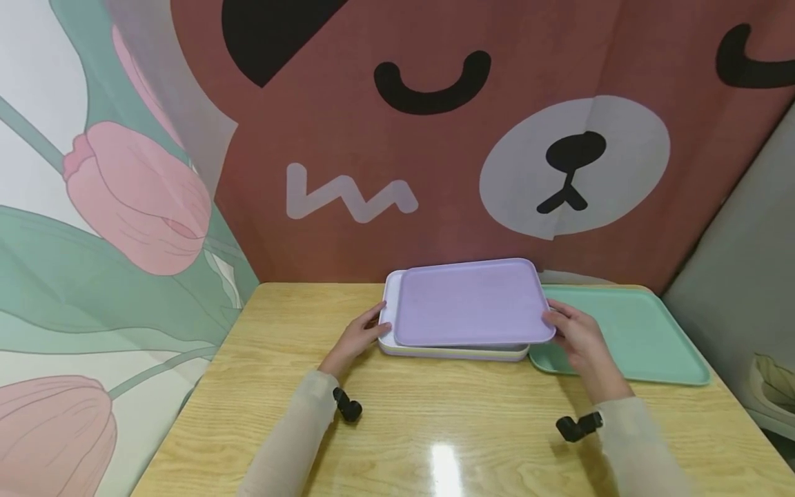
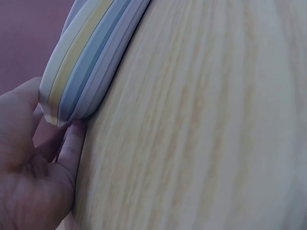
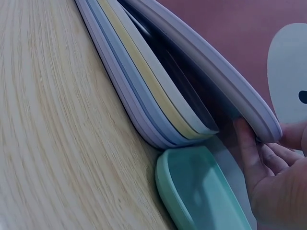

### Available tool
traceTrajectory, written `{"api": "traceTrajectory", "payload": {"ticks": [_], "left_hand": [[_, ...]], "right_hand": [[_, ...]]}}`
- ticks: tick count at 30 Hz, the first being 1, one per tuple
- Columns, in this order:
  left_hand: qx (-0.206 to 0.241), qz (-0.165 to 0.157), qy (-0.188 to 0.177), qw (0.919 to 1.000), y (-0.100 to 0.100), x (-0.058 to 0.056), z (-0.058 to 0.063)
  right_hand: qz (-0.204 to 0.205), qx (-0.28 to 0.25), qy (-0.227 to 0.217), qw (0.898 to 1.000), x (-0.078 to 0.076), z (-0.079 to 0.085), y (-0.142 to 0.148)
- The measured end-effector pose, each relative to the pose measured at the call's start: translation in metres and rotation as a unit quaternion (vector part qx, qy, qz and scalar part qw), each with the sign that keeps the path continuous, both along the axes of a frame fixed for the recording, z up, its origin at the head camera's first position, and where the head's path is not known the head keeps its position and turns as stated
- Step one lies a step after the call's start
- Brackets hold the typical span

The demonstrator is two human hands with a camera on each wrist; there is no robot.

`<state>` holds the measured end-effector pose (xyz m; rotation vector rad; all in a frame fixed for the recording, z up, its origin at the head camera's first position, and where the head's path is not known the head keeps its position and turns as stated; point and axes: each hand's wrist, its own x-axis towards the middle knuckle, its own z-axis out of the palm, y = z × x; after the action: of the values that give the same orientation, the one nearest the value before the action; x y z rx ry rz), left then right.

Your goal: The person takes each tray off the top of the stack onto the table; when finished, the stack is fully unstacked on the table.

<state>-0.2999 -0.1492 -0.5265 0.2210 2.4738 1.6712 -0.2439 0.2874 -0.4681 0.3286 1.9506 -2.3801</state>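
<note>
A light purple tray [image 1: 472, 302] lies tilted over a stack of trays on the wooden table. My right hand [image 1: 580, 336] pinches its right edge, thumb on top and fingers underneath. That end is raised, with a gap below it in the right wrist view; the left end rests on the white tray [image 1: 390, 304] at the top of the stack. Yellow [image 3: 144, 67], blue and purple rims show beneath the white one. At the stack's left end my left hand [image 1: 357, 338] grips the edge between thumb and fingers.
A larger green tray [image 1: 640, 335] lies on the table right of the stack, close against it. Another rim peeks out behind its far edge. A curtain with a bear's face [image 1: 435, 152] hangs behind the wooden table [image 1: 397, 428]; tulip-patterned fabric [image 1: 136, 200] covers the left side.
</note>
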Motion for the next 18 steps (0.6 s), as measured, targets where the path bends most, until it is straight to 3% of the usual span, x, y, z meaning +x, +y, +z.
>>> {"api": "traceTrajectory", "payload": {"ticks": [9,18], "left_hand": [[-0.003,-0.011,0.007,0.9999,0.001,-0.004,-0.001],[0.003,0.004,-0.005,1.0,0.007,-0.005,0.004]], "right_hand": [[0.018,-0.009,0.001,1.0,0.01,0.003,0.021],[0.045,-0.049,0.017,0.998,0.032,-0.002,0.046]]}}
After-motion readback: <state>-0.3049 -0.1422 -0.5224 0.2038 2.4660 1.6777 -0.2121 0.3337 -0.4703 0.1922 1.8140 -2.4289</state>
